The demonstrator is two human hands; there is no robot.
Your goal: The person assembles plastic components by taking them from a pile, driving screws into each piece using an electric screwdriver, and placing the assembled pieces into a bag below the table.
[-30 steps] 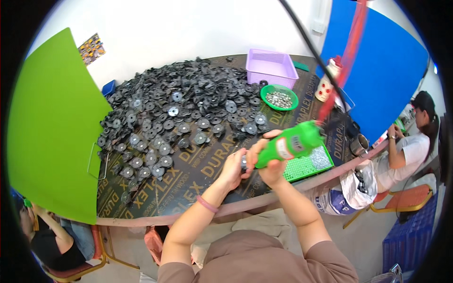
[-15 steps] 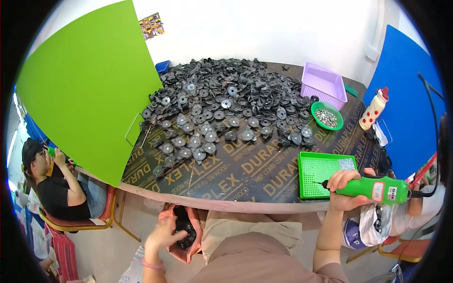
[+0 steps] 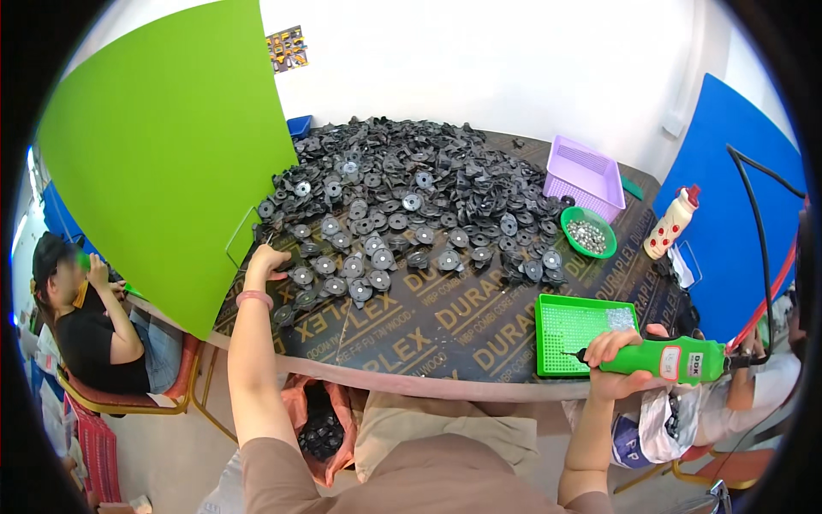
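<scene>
You seem to be picking: your left hand (image 3: 269, 259) is beside the black discs (image 3: 394, 193) near the tabletop's (image 3: 428, 338) left edge — its pinch, I can't tell. Your right hand (image 3: 613, 364) wraps the green screwdriver (image 3: 658, 361) by the near-right corner; next likely calls for pinching one disc.

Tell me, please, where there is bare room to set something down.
The widest bare tabletop lies between the black parts and the near edge, left of the green tray. A smaller patch separates the tray from the green bowl. Crowded: the far middle, heaped with parts, and around the right hand, which holds a green power tool.
</scene>
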